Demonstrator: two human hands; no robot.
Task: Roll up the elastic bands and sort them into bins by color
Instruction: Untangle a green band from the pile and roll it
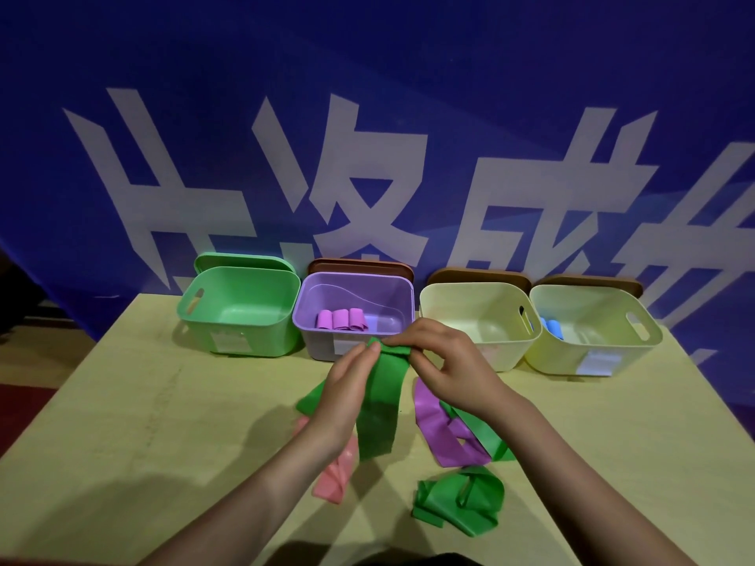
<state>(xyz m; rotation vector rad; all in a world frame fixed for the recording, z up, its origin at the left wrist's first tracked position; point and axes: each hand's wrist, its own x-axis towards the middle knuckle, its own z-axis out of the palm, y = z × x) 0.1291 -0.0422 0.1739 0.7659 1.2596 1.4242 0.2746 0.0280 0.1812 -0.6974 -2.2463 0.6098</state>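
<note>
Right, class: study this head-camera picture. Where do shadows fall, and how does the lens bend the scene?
Head view: the forearms cast soft dark shadows on the pale wooden table at lower left; the wide lens bows the table's edges and tilts the row of plastic bins outward, such as the mint-green plastic bin; lighting is dim; the green elastic band between both hands is sharp.

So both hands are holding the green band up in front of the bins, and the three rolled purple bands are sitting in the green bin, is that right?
Not quite. The head view shows the three rolled purple bands in the purple bin, not the green bin. The rest holds: the left hand and right hand hold the green band in front of the bins.
</note>
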